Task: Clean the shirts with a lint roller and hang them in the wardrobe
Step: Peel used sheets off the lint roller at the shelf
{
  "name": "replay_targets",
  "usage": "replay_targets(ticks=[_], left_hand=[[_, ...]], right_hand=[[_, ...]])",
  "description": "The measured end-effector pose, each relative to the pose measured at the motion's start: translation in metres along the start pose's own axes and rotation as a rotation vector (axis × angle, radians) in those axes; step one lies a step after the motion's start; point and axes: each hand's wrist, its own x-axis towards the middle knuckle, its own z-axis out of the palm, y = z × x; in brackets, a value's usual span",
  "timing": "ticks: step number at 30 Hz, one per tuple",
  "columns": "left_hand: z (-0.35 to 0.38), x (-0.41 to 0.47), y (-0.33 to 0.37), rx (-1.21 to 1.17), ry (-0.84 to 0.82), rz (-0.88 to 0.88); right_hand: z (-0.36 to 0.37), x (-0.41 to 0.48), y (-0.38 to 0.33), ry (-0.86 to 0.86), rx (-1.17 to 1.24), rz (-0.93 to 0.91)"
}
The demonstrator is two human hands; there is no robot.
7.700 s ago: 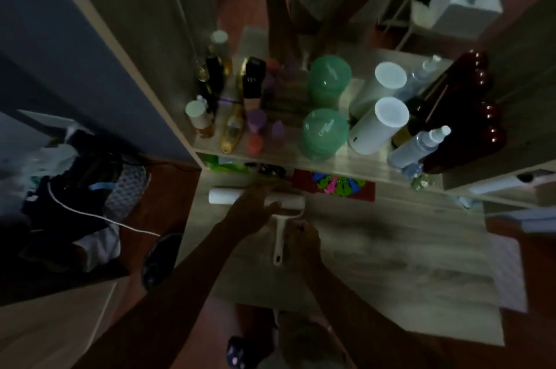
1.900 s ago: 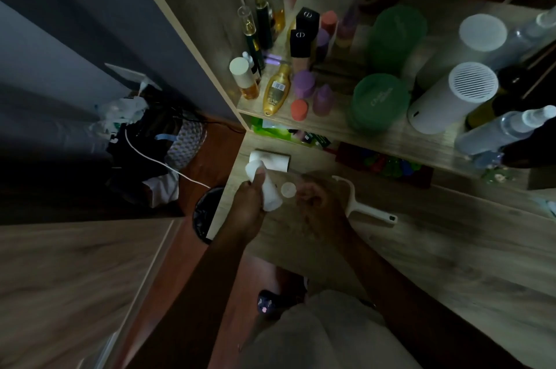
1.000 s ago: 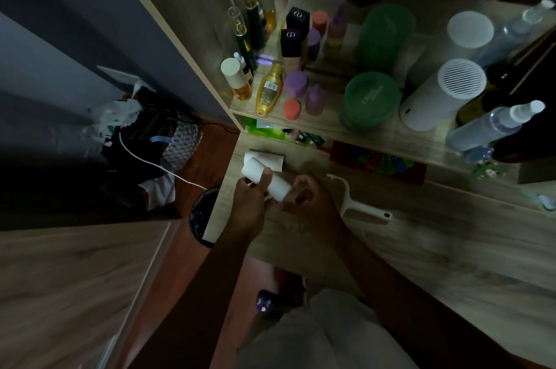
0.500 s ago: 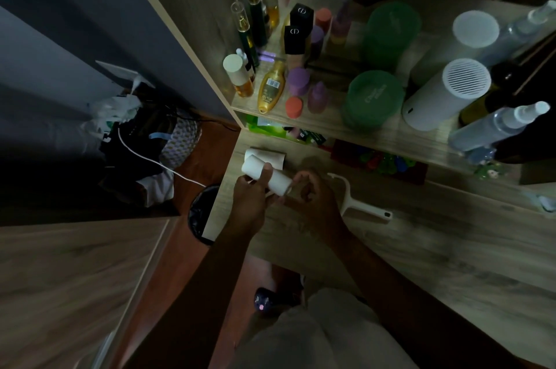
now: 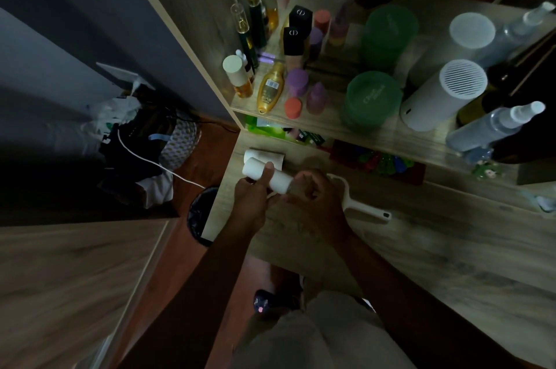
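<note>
A white lint roll (image 5: 267, 176) is held above the left end of the wooden desk (image 5: 421, 236). My left hand (image 5: 252, 197) grips it with the thumb across the top. My right hand (image 5: 313, 197) has its fingers curled at the roll's right end, pinching there. The white lint roller handle (image 5: 361, 209) lies flat on the desk just right of my right hand, without a roll. A second white roll (image 5: 264, 156) lies on the desk behind the held one. No shirt is in view.
A shelf (image 5: 346, 125) behind the desk is crowded with bottles, green tubs (image 5: 373, 98), a white cylinder (image 5: 442, 95) and a spray bottle (image 5: 493, 125). A black bin (image 5: 201, 215) stands on the floor left of the desk, with a pile of clothes and a white cable (image 5: 150, 158) beyond.
Since the oldest frame the roll has come off the handle, which now lies on the desk. Over the last second the roll has stayed in both hands, almost still.
</note>
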Motion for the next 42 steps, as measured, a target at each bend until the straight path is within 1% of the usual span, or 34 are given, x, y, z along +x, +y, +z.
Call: replay_targets(ticks=[2, 5, 10, 14, 16, 20, 23, 27, 31, 38, 42], left_hand=[[0.001, -0.001, 0.001, -0.010, 0.010, -0.016], [0.003, -0.001, 0.002, -0.010, 0.013, -0.022], [0.006, -0.004, 0.005, -0.020, -0.002, 0.046], [0.010, -0.006, 0.008, 0.005, -0.012, 0.114], [0.010, -0.005, 0.008, 0.025, 0.000, 0.125], [0.010, -0.002, 0.005, 0.052, -0.008, 0.146], [0.011, -0.001, 0.005, 0.062, -0.032, 0.152], [0.011, 0.000, 0.005, 0.039, -0.059, 0.154], [0.012, 0.000, 0.004, 0.031, -0.076, 0.151], [0.012, 0.001, 0.004, 0.017, -0.095, 0.162], [0.013, 0.004, 0.004, 0.034, -0.093, 0.185]], right_hand=[[-0.001, 0.002, 0.000, 0.004, -0.017, -0.006], [-0.006, 0.005, -0.007, -0.026, 0.016, 0.055], [-0.010, 0.012, -0.004, -0.103, 0.029, 0.083], [-0.008, 0.011, -0.003, -0.087, 0.052, 0.142], [-0.008, 0.009, -0.002, -0.069, 0.058, 0.172], [-0.008, 0.010, -0.003, -0.105, 0.094, 0.233], [-0.005, 0.013, -0.004, -0.071, 0.070, 0.287], [-0.008, 0.017, 0.004, -0.132, 0.078, 0.330], [-0.012, 0.020, 0.004, -0.142, 0.186, 0.433], [-0.016, 0.021, -0.002, -0.179, 0.318, 0.510], [-0.016, 0.020, -0.003, -0.146, 0.349, 0.555]])
